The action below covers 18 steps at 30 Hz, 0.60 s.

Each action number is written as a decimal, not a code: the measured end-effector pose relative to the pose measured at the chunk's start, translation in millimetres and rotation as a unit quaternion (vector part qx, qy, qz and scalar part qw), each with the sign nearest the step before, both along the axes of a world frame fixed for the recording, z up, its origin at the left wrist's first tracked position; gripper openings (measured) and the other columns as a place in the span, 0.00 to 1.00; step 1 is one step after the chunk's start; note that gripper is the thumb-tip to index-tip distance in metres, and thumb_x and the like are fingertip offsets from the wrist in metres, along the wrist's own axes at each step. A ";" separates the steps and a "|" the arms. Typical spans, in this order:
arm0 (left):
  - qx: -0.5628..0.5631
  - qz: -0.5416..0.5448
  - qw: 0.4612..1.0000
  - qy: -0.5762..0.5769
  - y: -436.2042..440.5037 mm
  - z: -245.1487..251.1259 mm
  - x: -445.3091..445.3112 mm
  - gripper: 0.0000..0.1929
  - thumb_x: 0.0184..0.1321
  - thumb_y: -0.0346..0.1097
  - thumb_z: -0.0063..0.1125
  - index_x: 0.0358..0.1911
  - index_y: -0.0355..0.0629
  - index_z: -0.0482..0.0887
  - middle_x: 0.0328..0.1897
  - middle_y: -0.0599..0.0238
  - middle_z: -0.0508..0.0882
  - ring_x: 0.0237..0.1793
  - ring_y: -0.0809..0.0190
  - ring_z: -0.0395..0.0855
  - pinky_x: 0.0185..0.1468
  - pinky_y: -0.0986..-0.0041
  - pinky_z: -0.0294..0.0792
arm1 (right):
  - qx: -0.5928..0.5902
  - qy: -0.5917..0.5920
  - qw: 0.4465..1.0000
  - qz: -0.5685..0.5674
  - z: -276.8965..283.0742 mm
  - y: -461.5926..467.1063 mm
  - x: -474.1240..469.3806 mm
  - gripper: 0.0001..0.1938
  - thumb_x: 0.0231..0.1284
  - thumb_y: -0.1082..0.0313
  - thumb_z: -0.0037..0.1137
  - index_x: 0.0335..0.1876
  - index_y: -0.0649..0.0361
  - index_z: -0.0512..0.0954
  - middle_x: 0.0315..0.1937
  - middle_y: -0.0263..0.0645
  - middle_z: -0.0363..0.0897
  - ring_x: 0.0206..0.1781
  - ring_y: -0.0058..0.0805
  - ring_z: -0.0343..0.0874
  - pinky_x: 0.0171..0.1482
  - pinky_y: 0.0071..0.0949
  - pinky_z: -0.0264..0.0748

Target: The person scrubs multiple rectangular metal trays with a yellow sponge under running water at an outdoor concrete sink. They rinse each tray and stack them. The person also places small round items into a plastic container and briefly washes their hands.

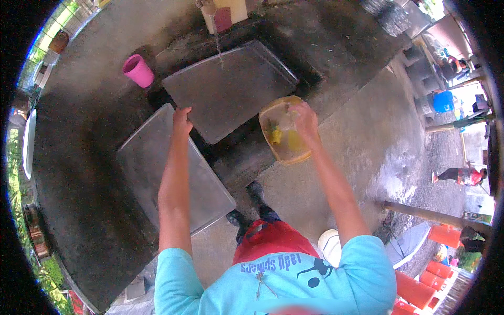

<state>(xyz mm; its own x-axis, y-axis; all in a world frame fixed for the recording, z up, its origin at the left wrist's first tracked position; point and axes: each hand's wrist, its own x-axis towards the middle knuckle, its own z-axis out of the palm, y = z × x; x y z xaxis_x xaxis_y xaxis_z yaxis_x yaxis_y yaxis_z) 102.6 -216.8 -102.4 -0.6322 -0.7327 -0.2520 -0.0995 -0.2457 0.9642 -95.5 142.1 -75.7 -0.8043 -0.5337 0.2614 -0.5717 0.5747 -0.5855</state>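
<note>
My left hand (183,121) grips the edge of a flat, pale grey tray (157,157), which lies slanted at the left. Beside it, a second grey tray (232,90) lies over a dark basin recess, and a thin stream of water (219,45) falls onto its far edge. My right hand (305,120) reaches into a yellowish plastic tub (291,160) to the right of that tray. Its fingers are blurred around something whitish, so I cannot tell what they hold. A bright yellow item (276,136), perhaps a sponge or cloth, is in the tub.
A pink plastic cup (139,71) stands on the wet concrete slab (86,118) at the left. Near my right elbow is a white bucket (330,246). Orange containers (413,289) and a wooden post (425,212) are at the right, with a person (460,176) farther off.
</note>
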 end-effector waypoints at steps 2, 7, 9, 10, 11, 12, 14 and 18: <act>0.032 -0.012 0.998 -0.052 6.8 14.4 -14.7 0.22 0.48 0.30 0.58 0.50 0.42 0.72 0.46 0.62 0.76 0.50 0.60 0.72 0.54 0.62 0.64 | 0.012 -0.001 1.000 -0.022 6.6 8.2 -2.9 0.17 0.45 0.80 0.42 0.39 0.56 0.80 0.42 0.47 0.78 0.54 0.43 0.72 0.57 0.36 0.68; 0.022 -0.047 0.998 -0.025 18.4 22.9 33.5 0.25 0.51 0.29 0.57 0.56 0.42 0.71 0.48 0.59 0.76 0.48 0.59 0.75 0.54 0.62 0.66 | 0.058 -0.160 0.985 -0.023 43.6 -4.5 14.0 0.17 0.43 0.82 0.43 0.40 0.59 0.78 0.42 0.45 0.77 0.51 0.40 0.74 0.58 0.31 0.66; -0.125 0.058 0.987 -0.076 20.6 5.5 100.8 0.20 0.53 0.29 0.56 0.52 0.40 0.74 0.47 0.57 0.77 0.48 0.56 0.75 0.55 0.63 0.66 | -0.148 -0.265 0.951 0.050 56.2 -20.5 40.7 0.19 0.43 0.81 0.44 0.44 0.59 0.75 0.46 0.44 0.76 0.50 0.39 0.74 0.57 0.31 0.67; -0.195 0.121 0.967 -0.110 17.4 -2.9 138.2 0.19 0.53 0.29 0.56 0.51 0.40 0.75 0.47 0.56 0.77 0.48 0.54 0.75 0.56 0.62 0.66 | -0.224 -0.346 0.911 0.029 60.2 -30.2 58.0 0.20 0.44 0.81 0.45 0.47 0.59 0.74 0.47 0.44 0.75 0.50 0.39 0.74 0.57 0.31 0.67; -0.238 0.170 0.942 -0.162 12.8 -12.4 175.3 0.19 0.52 0.28 0.56 0.50 0.40 0.76 0.48 0.54 0.77 0.48 0.52 0.75 0.56 0.61 0.66 | -0.215 -0.354 0.906 0.088 60.1 -40.5 77.7 0.21 0.44 0.80 0.45 0.49 0.59 0.73 0.49 0.44 0.74 0.51 0.39 0.73 0.57 0.32 0.66; -0.427 0.212 0.817 -0.325 14.9 -18.8 221.3 0.18 0.52 0.29 0.56 0.49 0.41 0.78 0.48 0.52 0.77 0.48 0.49 0.75 0.54 0.60 0.67 | -0.191 -0.385 0.896 0.109 56.7 -51.0 102.2 0.23 0.45 0.80 0.46 0.52 0.58 0.72 0.51 0.44 0.72 0.52 0.40 0.72 0.58 0.33 0.65; -0.540 0.246 0.626 -0.506 28.8 -31.0 296.5 0.17 0.51 0.29 0.55 0.48 0.42 0.79 0.48 0.49 0.78 0.48 0.44 0.74 0.52 0.58 0.67 | -0.132 -0.308 0.929 0.155 38.8 -77.1 155.7 0.24 0.45 0.79 0.47 0.54 0.58 0.70 0.52 0.45 0.72 0.54 0.42 0.71 0.59 0.35 0.65; -0.468 0.289 0.656 -0.516 57.0 -49.6 370.8 0.17 0.53 0.31 0.54 0.48 0.46 0.80 0.47 0.50 0.79 0.49 0.43 0.73 0.50 0.56 0.67 | -0.006 0.091 0.968 0.233 -19.9 -165.4 277.3 0.20 0.53 0.71 0.50 0.54 0.59 0.71 0.54 0.45 0.70 0.58 0.43 0.67 0.58 0.37 0.66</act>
<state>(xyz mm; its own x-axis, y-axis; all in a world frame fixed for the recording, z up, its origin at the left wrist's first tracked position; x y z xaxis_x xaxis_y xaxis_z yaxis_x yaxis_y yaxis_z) 473.4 -159.8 -151.9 -0.0268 -0.9138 0.4052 -0.9695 0.1225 0.2121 181.8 -23.3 -95.6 -0.4164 -0.8240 0.3843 -0.8618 0.2231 -0.4555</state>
